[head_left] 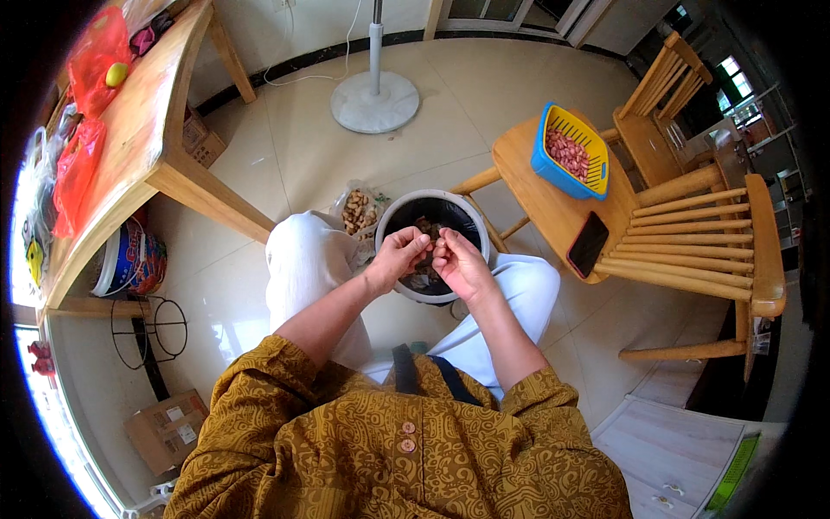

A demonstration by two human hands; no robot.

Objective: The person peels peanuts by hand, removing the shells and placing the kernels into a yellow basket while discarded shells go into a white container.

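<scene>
Both hands meet over a round white bin (386,227) lined with a black bag, which stands between my knees. Thumb and fingers of my left hand (403,254) are pinched together. Close against it, my right hand (461,262) has its fingers curled in a pinch too. A small tan peanut seems to be between the fingertips, mostly hidden by them. Brown shells (424,223) lie inside the bin. Left of the bin, a clear bag holds unshelled peanuts (359,213). A blue and yellow basket (556,173) with red-skinned peanut kernels (568,156) sits on a wooden chair (519,164).
A black phone (588,244) lies on the chair seat beside the basket. At the left is a wooden table (130,130) bearing red plastic bags (79,173). A stand with a round base (374,102) is ahead. Another chair (661,112) and a cardboard box (169,430) are around.
</scene>
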